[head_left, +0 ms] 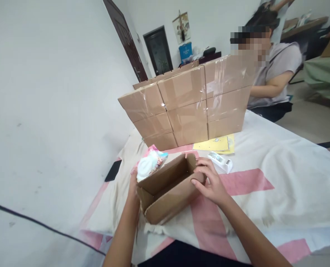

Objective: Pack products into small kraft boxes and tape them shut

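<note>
An open cardboard box (170,204) stands on the cloth in front of me, its top edges ragged and the visible part of its inside bare. My right hand (209,181) grips the box's right end, with the thumb on the near wall and the fingers over the end edge. At the left end is my left hand (133,183), its fingers mostly hidden behind the box and a soft plastic packet (150,165) in white, pink and blue. That packet shows above the box's far wall, right beside my left hand. Whether this hand grips the box or the packet is unclear.
A wall of taped cardboard boxes (185,104) rises across the table. Before it lie yellow papers (216,144) and a white tape dispenser (221,162). A black flat object (113,171) rests at the left edge. Beyond the boxes, right, sits a person (278,74).
</note>
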Available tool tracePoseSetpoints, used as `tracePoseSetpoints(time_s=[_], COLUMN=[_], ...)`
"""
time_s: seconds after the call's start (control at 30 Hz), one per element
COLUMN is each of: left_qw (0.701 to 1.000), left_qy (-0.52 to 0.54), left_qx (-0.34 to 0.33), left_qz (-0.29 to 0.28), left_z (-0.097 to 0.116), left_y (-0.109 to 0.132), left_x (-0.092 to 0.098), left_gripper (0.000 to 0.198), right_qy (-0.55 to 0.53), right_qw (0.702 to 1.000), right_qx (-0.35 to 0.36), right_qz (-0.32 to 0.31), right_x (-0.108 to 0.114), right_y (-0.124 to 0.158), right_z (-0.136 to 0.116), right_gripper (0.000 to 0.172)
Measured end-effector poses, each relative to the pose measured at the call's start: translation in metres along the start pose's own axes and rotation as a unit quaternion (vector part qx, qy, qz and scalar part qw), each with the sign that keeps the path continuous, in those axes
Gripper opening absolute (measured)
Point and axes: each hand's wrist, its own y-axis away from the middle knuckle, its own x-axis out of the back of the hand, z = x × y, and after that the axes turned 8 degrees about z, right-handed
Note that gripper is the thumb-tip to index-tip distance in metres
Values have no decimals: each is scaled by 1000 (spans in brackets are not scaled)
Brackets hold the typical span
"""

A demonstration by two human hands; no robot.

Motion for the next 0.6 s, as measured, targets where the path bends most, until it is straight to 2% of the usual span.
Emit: tracePoseSetpoints(time_s=[0.13, 0.2, 0.27, 0.37, 0.43, 0.53, 0.6], left_qw=[994, 989, 989, 996, 984, 962, 958], left_qy=[85, 119, 108, 6, -89, -159, -161], left_qx=[-62, -92, -98, -42, 12, 70, 91], left_qz=[16, 8, -9, -81, -151, -211, -218], left_z=[51, 77, 95, 99, 93, 85, 85], left_y=[7, 22, 43, 74, 87, 93, 90], left_x=[16, 20, 19, 7, -2, -13, -16], left_gripper=[63, 53, 46, 51, 52, 50, 47], right_qy=[33, 35, 42, 58, 64, 67, 85], right_qw=[999, 999, 999, 997, 996, 995, 995], right_qx=[11, 17, 19, 21, 18, 1, -18], right_qz=[15, 19, 28, 52, 65, 77, 52], right_x=[-6, -9, -12, -15, -16, -15, -11], right_y=[5, 6, 8, 14, 19, 26, 25], right_z=[1, 1, 1, 3, 5, 8, 5], right_gripper=[27, 28, 30, 31, 25, 16, 21])
